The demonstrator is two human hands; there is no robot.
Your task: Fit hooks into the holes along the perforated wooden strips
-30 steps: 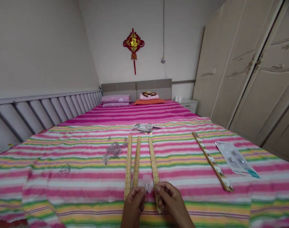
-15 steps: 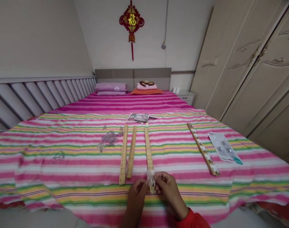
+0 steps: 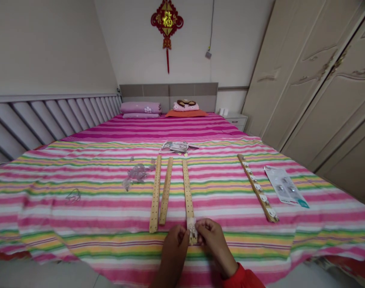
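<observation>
A small clear adhesive hook (image 3: 191, 229) with a see-through backing sits over the near end of a perforated wooden strip (image 3: 187, 188). My left hand (image 3: 174, 245) pinches its left edge. From the other side, my right hand (image 3: 211, 237) grips the right edge between thumb and fingers. Whether the hook's back touches the wood is too small to tell. Left of this strip lie another perforated wooden strip (image 3: 155, 200) and a narrower plain-looking one (image 3: 166, 192).
Far right, a wooden strip (image 3: 254, 188) carries a row of white-backed hooks, beside a blister pack (image 3: 286, 188) of hooks. Crumpled clear plastic (image 3: 137, 173) lies on the left of the striped bedspread (image 3: 104, 220). More packaging (image 3: 176, 147) rests behind the strips.
The hook has shifted slightly down and right over the strip's near end, and its backing looks flatter against the wood. Both hands keep their pinch. The view has tilted slightly.
</observation>
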